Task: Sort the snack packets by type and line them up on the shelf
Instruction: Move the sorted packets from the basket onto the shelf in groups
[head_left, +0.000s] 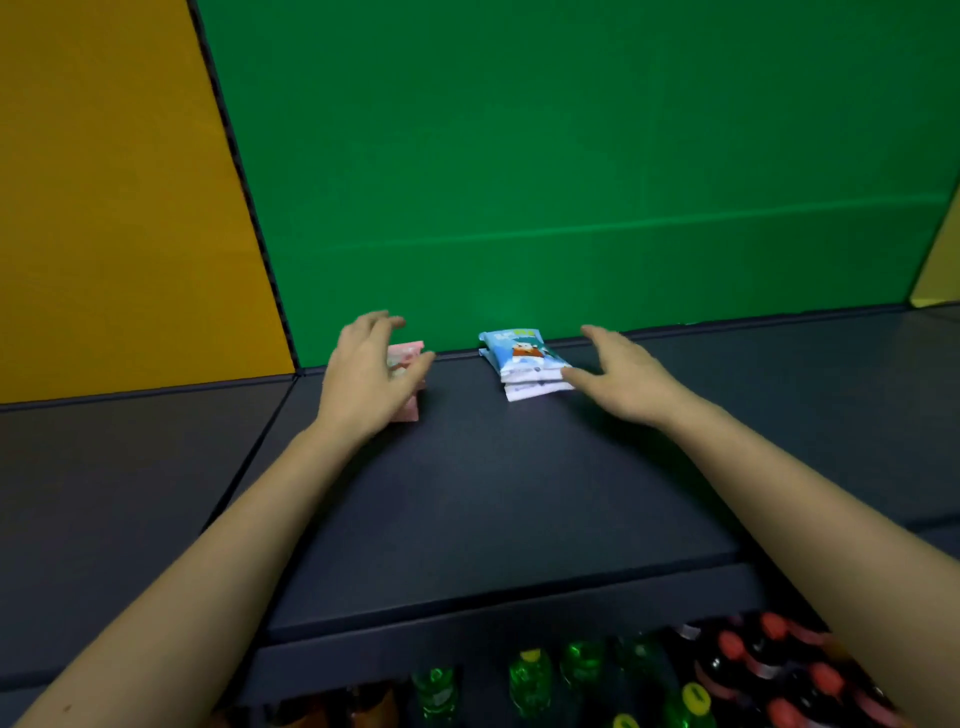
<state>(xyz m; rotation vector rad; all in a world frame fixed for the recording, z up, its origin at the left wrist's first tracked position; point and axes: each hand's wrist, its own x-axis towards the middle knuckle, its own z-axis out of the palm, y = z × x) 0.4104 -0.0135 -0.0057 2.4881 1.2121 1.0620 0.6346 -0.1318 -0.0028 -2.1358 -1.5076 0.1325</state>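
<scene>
Pink snack packets (407, 358) lie at the back of the dark shelf (493, 493), mostly hidden behind my left hand (366, 374). That hand hovers over them with relaxed, spread fingers and grips nothing. To their right sits a small stack of blue-and-white snack packets (522, 366) with a cartoon print, close to the green back wall. My right hand (618, 376) is open beside the stack, its thumb tip at the stack's right edge; whether it touches is unclear.
A green panel (571, 156) backs the shelf, with a yellow panel (104, 182) to the left. Below the shelf's front edge stand bottles with green (530, 680) and red caps (769, 649). Adjacent dark shelf sections extend left and right.
</scene>
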